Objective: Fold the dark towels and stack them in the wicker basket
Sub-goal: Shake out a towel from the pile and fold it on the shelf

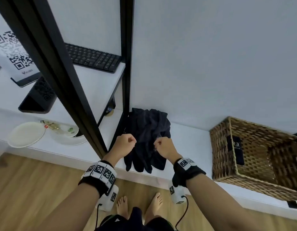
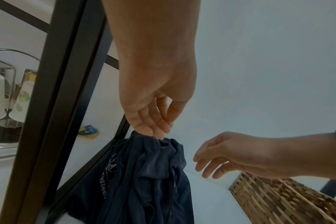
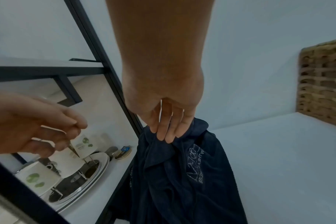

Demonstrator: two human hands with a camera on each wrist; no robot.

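Head view: crumpled dark navy towels point(image 1: 147, 139) lie heaped on the white ledge point(image 1: 191, 144), left of the brown wicker basket point(image 1: 254, 155). Left hand point(image 1: 123, 144) and right hand point(image 1: 164, 145), fingers curled, hover over the towels.

Left wrist view: left fingertips point(image 2: 153, 130) touch cloth; grip uncertain.

Right wrist view: right fingers point(image 3: 167, 130) nearly straight, resting on the towels.

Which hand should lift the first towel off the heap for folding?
Right, probably. The right hand hovers over the dark towels and is nearer the wicker basket; the left hand sits at the heap's edge, close against the black shelf frame.
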